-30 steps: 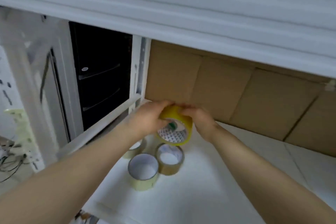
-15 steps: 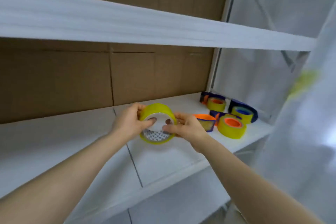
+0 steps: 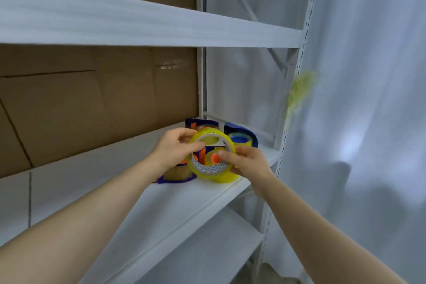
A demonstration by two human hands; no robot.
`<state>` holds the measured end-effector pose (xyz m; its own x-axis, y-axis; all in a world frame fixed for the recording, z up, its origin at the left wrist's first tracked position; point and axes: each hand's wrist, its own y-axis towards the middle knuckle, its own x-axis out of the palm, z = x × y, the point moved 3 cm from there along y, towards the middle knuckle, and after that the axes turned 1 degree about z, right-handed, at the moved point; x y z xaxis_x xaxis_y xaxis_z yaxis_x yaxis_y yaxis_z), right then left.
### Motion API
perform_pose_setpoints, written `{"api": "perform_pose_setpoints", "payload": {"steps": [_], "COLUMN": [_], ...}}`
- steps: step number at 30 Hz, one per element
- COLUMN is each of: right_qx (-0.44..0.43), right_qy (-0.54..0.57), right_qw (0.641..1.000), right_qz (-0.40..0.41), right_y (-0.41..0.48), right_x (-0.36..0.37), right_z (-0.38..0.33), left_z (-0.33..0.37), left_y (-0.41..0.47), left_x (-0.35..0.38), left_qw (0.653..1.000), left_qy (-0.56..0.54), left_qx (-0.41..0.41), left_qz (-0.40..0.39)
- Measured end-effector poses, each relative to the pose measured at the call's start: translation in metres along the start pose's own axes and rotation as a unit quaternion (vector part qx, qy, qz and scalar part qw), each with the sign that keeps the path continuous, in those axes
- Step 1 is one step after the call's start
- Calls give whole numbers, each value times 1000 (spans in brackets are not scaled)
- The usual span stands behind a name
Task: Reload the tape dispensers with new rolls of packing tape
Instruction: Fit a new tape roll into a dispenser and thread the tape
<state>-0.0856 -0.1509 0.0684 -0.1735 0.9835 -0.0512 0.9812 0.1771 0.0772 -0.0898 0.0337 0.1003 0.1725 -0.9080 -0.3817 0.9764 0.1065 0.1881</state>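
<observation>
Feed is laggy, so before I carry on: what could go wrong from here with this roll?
The left hand and right hand hold the tape roll right by the crowded dispensers near the shelf edge; a nudge might push one off. The roll partly hides the orange hub, so seating could miss.

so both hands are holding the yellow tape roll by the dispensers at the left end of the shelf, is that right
Not the left end: the dispensers stand at the right end of the shelf, as the head view shows. The rest holds: the left hand and the right hand both hold the yellow tape roll by them.
</observation>
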Motion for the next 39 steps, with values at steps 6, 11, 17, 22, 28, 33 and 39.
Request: {"api": "perform_pose_setpoints", "payload": {"steps": [6, 11, 17, 22, 28, 33, 39], "right_qx": [22, -20, -28, -35, -6, 4, -3], "right_qy": [-2, -73, -61, 32, 144, 120, 107], "right_qw": [997, 995, 989, 957, 894, 874, 843], "right_qz": [-75, -72, -134, -287, -424, -471, -527], "right_y": [84, 150, 204, 233, 259, 272, 266], "right_x": [-33, -47, -34, -16, -1, 19, 29], "right_z": [2, 1, 11, 10, 7, 4, 4], "left_z": [-5, -4, -8, -20, -29, -11, -11], "left_y": [81, 134, 161, 179, 185, 176, 157], "left_x": [35, 51, 49, 39, 32, 29, 23], "left_qw": [1000, 995, 974, 976, 956, 927, 889], "left_qy": [-23, 55, 155, 95, -4, 175, 221], "left_qx": [-16, 80, 96, -5, -122, -55, -74], "left_qz": [2, 30, 135, 197, 266, 328, 394]}}
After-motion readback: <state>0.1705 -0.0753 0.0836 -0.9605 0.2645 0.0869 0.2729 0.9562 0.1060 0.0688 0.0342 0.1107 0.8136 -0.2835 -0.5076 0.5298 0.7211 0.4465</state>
